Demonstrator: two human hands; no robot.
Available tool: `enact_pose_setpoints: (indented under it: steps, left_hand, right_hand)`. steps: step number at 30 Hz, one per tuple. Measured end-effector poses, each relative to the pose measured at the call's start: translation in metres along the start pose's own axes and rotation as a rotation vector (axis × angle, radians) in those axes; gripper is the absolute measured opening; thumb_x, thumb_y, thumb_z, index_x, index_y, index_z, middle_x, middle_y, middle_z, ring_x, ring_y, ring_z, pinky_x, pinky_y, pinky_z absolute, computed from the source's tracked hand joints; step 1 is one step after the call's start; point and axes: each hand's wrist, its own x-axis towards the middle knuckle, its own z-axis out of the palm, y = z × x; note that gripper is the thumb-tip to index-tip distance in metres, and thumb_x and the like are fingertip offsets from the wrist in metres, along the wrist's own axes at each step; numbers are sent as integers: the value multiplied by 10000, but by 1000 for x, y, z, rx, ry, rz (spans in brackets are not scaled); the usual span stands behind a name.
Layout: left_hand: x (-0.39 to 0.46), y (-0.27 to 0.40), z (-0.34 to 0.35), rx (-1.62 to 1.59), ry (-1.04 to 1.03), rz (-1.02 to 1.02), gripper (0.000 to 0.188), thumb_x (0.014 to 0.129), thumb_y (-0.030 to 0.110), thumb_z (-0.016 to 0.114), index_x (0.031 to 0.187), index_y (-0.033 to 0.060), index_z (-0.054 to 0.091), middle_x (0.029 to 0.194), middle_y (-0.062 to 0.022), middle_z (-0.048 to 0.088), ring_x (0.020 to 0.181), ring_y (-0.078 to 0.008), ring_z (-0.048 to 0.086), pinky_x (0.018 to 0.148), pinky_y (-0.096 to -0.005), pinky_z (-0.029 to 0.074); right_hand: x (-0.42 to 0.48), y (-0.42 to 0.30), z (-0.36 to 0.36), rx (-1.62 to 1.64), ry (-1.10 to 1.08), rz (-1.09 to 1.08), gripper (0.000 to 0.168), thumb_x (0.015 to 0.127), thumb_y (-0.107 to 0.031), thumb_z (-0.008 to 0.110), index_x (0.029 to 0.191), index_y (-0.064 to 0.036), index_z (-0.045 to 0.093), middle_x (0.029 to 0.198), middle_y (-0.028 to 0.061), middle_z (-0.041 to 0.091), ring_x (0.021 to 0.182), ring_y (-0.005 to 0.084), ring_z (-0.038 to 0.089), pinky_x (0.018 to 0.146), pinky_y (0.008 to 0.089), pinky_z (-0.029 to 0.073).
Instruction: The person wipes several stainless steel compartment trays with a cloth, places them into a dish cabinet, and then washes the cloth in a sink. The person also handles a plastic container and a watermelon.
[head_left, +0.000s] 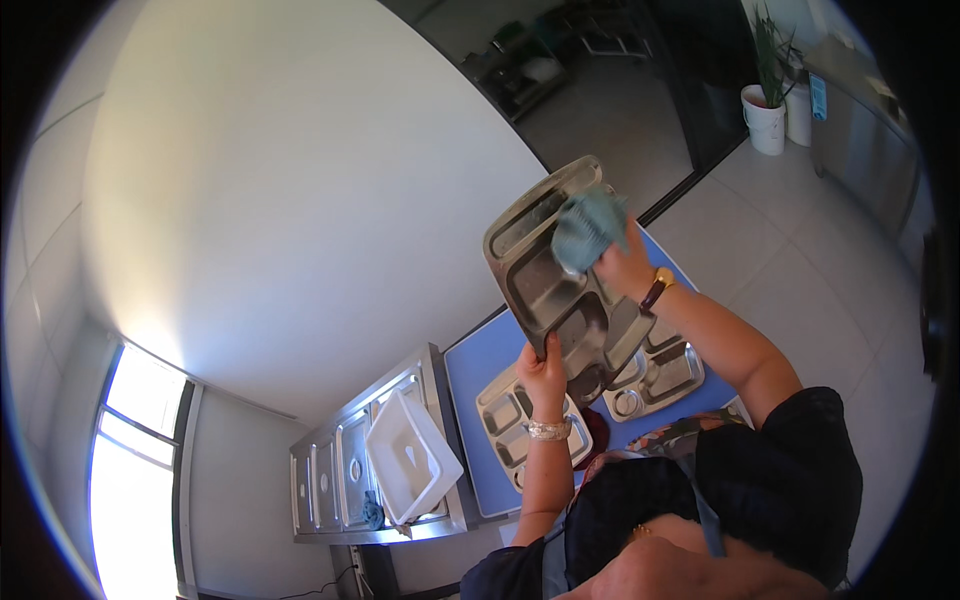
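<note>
A stainless steel compartment tray (544, 281) is held up and tilted above the table. My left hand (545, 371) grips its near left edge, thumb on the upper face. In my right hand (626, 262) is a bunched blue-green cloth (589, 229), pressed to the tray's right part; hand and cloth are slightly blurred. Beneath, on the blue tabletop (480, 337), lie two more places with metal compartment trays, one at the left (501, 412) and one at the right (686, 375). A dark red item (598, 435) shows partly between them, mostly hidden.
Left of the table stands a steel serving counter (330, 487) with lidded pans. A white plastic tub (412, 457) rests tilted on it, beside a crumpled blue cloth (373, 510). A white wall rises beyond. Potted plants in a white bucket (765, 120) and a steel cabinet (862, 142) stand at upper right.
</note>
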Motion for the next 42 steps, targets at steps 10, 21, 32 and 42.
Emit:
enact_pose_setpoints:
  steps: [10,21,32,42]
  left_hand:
    - [26,5,-5,-234,108,-8,116,820,97,596,730,34,559,662,67,490,590,-18,373,523,-175,291]
    - [35,-1,27,-287,11,-14,85,828,70,570,884,10,589,820,6,584,708,-38,484,638,-184,387]
    - [52,-13,15,-224,87,68,171,746,-31,550,915,-21,571,883,-64,611,781,-111,558,709,-237,448]
    - [71,-5,35,-370,81,-28,231,703,-105,485,912,-42,562,885,-95,608,778,-138,566,707,-239,451]
  right_hand:
    - [-43,1,-17,56,-158,-223,239,651,-89,568,884,-129,602,980,68,585,925,285,515,856,402,390]
    - [3,-9,17,111,176,37,317,624,-64,558,929,-106,631,962,94,584,954,326,472,840,422,382]
    - [-30,-64,37,333,-341,-183,321,673,-129,575,992,-89,579,995,89,584,966,320,504,853,389,419]
    - [-48,-56,14,-62,-419,70,254,625,-142,620,864,-58,608,867,106,573,867,343,497,734,381,440]
